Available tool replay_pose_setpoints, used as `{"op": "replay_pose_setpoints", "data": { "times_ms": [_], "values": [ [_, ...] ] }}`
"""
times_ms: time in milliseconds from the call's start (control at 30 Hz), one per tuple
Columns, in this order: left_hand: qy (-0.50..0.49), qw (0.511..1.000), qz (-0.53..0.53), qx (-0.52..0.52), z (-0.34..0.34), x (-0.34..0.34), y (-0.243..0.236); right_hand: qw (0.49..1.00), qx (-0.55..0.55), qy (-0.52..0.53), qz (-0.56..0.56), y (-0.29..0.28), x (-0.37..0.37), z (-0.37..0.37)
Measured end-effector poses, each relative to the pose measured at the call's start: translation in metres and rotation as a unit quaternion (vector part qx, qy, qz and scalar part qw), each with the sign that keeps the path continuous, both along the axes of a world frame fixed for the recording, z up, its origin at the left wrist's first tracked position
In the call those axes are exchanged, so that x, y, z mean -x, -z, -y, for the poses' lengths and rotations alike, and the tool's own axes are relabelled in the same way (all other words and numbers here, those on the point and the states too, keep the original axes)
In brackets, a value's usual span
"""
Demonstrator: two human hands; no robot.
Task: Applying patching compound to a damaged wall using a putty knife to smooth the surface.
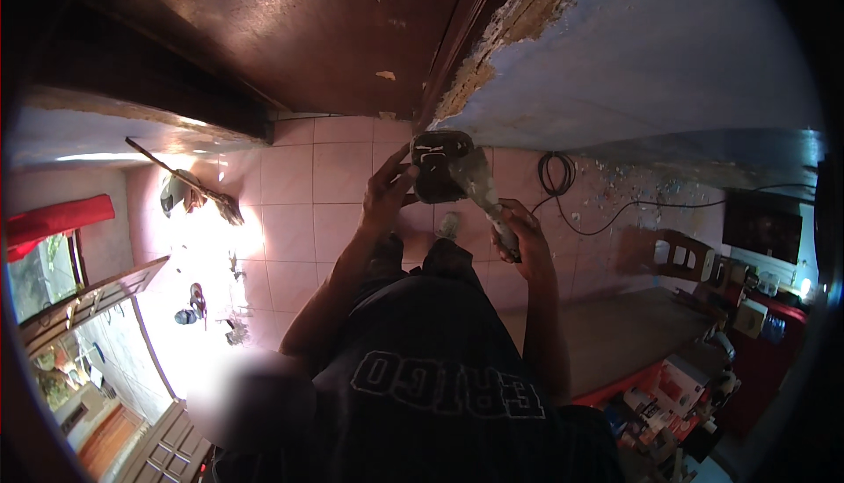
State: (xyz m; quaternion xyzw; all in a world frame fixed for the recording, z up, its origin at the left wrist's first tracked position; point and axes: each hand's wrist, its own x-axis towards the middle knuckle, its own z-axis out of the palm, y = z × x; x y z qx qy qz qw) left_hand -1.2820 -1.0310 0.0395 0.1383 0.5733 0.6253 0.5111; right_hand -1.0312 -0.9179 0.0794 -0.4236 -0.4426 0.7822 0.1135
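My left hand (387, 191) grips the left side of a dark, rounded-square container (433, 169) with pale smears inside, held up at chest height. My right hand (526, 235) is closed round the handle of a putty knife (482, 186), whose wide, pale-caked blade lies over the container's right part. Just beyond the container, in line with it, runs a strip of cracked, peeling plaster (492, 48) between dark brown woodwork (334, 26) and a pale blue wall (668, 61).
Below are pink floor tiles (290, 193), a coiled black cable (556, 175) and scattered flakes. A broom (176, 171) leans at the left, near an open window (44, 281) with a red curtain. At the right are a chair (681, 254), a screen (760, 224) and cluttered boxes (677, 382).
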Motion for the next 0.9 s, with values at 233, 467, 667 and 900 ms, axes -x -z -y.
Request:
{"op": "replay_pose_setpoints", "data": {
  "times_ms": [233, 467, 667, 900],
  "values": [
    [-0.027, 0.998, 0.052, -0.039, -0.027, -0.018, -0.01, 0.998, -0.007, -0.019, -0.063, -0.025, -0.017, -0.04],
    [-0.044, 0.991, 0.083, -0.092, -0.066, -0.038, -0.026, 0.983, -0.103, 0.027, -0.149, -0.08, -0.008, -0.075],
    [-0.056, 0.985, 0.104, -0.128, -0.071, -0.046, -0.022, 0.601, -0.793, -0.056, -0.083, -0.133, 0.021, -0.158],
    [-0.113, 0.983, 0.115, -0.093, -0.035, -0.056, 0.008, 0.404, -0.907, -0.12, 0.009, -0.144, 0.039, -0.235]
  ]
}}
